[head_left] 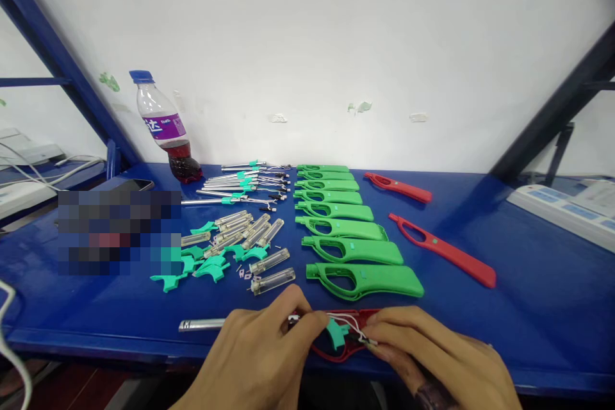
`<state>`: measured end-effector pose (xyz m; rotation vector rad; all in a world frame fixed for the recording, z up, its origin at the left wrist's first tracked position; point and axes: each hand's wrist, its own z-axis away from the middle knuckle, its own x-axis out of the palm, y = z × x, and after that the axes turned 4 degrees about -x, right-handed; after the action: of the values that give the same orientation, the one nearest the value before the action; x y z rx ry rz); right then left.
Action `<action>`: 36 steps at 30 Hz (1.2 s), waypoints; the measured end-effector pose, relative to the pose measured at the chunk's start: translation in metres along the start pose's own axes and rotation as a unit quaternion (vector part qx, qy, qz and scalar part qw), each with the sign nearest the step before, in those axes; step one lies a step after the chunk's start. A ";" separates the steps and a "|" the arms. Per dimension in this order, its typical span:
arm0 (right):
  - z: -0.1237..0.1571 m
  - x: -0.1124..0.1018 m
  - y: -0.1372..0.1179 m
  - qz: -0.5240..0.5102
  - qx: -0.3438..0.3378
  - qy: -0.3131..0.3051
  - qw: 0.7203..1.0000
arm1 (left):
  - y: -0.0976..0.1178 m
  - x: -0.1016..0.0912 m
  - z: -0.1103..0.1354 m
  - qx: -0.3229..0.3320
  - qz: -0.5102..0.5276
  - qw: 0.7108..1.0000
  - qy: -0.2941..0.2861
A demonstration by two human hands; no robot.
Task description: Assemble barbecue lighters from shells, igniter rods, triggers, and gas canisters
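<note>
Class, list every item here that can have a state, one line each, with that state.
Red shell in hand: uncovered, parts inside.
Teal trigger: inside that shell.
White wires: bent, exposed.
Left hand: holding the shell.
Right hand: holding the shell.
Bottle: capped, partly filled.
Green shells: lined up.
Two red shells: lying apart.
Clear tanks: loose, mostly bunched.
Loose triggers: scattered.
Metal tubes: lying bunched.

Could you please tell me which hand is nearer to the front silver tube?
Left. The left hand overlaps the front silver tube in this view, hiding its right end; the right hand is farther right, at the red casing.
</note>
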<state>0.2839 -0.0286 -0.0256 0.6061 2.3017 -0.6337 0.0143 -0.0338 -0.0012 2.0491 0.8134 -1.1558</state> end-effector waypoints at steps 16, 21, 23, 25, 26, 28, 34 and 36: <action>-0.002 0.000 -0.001 -0.031 -0.002 0.018 0.999 | -0.009 0.003 -0.002 0.027 -0.003 1.000 0.008; 0.000 0.001 0.000 -0.020 -0.001 0.015 1.000 | -0.007 0.003 -0.004 0.031 -0.019 0.999 0.000; 0.002 0.001 0.000 -0.021 0.004 0.008 1.000 | -0.005 0.002 -0.005 0.029 -0.023 0.999 -0.001; 0.003 0.001 0.001 -0.023 0.008 -0.001 1.000 | -0.004 0.001 -0.005 0.032 -0.023 0.999 -0.004; 0.003 0.001 0.001 -0.024 0.011 -0.003 1.000 | -0.004 0.001 -0.005 0.033 -0.022 0.999 -0.008; 0.003 0.001 0.001 -0.024 0.009 -0.002 1.000 | -0.006 0.001 -0.005 0.033 -0.019 0.999 -0.007; 0.002 0.002 0.001 -0.025 0.012 0.007 1.000 | -0.011 0.002 -0.004 0.050 -0.012 0.999 0.010; 0.002 0.002 0.000 -0.024 0.015 0.005 1.000 | -0.011 0.003 -0.004 0.045 -0.011 0.999 0.000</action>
<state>0.2836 -0.0290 -0.0283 0.5709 2.3265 -0.6904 0.0094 -0.0234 -0.0043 2.1181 0.7993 -1.2236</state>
